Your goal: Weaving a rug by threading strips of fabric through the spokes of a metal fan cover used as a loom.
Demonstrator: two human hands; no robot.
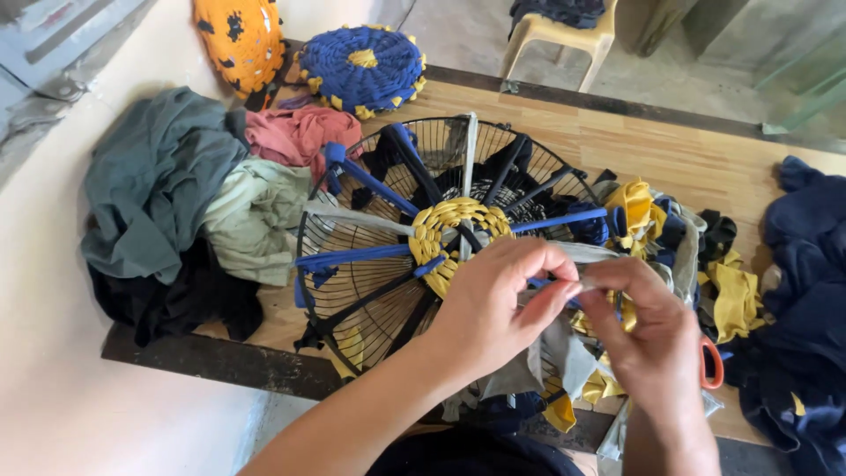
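While raised over the wire frame (352, 264), left hand (489, 308) and right hand (652, 339) pinch a grey strip (590, 275).

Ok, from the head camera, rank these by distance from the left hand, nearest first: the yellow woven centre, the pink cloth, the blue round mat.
Measured from the left hand:
1. Yellow woven centre, just up-left of it on the wire fan guard.
2. Pink cloth, farther up-left, in the cloth pile.
3. Blue round mat, farthest, at the table's back edge.
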